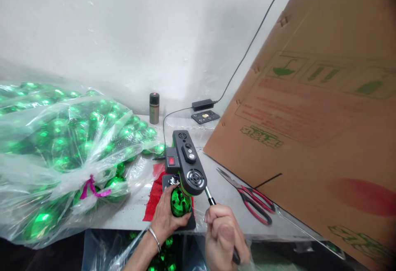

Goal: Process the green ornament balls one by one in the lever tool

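A shiny green faceted ball [181, 203] sits beneath the head of a small black bench drill press [190, 161]. My left hand [165, 211], with a metal bangle at the wrist, is closed around the ball from the left and front. Gripped in my right hand [224, 236] is the drill press lever [210, 196], a metal rod with a black end. The drill bit is hidden behind the machine's head and the ball. Under the machine's base lies a red cloth [153, 199]. A red rocker switch [171, 161] shows on the press's left side.
A clear plastic bag [89, 155] of green balls fills the left. Red-handled scissors [252, 199] lie right of the press, beside a large cardboard box [303, 118]. Behind stand a small canister [154, 108], a phone [205, 117] and a corded power adapter [203, 104]. More green balls [162, 258] are below the table edge.
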### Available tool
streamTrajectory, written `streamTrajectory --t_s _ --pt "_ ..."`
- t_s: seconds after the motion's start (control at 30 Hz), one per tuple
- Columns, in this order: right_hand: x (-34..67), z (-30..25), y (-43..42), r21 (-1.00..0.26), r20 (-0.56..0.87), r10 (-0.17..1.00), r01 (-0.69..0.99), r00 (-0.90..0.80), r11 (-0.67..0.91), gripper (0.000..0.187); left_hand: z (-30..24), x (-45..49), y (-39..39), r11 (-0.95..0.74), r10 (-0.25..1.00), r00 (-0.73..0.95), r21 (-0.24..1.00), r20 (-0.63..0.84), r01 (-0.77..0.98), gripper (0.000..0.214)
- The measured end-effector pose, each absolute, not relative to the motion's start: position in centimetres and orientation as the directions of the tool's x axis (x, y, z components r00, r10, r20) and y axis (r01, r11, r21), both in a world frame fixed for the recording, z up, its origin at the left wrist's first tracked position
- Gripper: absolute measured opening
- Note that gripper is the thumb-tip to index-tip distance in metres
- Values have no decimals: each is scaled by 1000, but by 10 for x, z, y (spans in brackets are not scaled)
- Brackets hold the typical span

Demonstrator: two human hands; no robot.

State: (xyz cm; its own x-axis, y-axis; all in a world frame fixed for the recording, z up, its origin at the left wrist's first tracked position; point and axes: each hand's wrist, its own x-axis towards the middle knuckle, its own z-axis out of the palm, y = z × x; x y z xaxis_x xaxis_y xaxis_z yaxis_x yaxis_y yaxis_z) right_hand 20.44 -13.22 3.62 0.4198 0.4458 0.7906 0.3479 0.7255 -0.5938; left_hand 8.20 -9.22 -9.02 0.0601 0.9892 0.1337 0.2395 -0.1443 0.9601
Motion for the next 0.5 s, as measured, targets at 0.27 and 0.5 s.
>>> streamTrajectory --t_s 0.27,0.5 --pt "208 18 -131 -598 783 447 326 433 732 49 -93 81 -90 -182 983 74 942 168 282 82" --pt "202 25 -129 -593 777 425 311 465 743 52 -98 82 -88 -199 980 87 916 180 347 83"
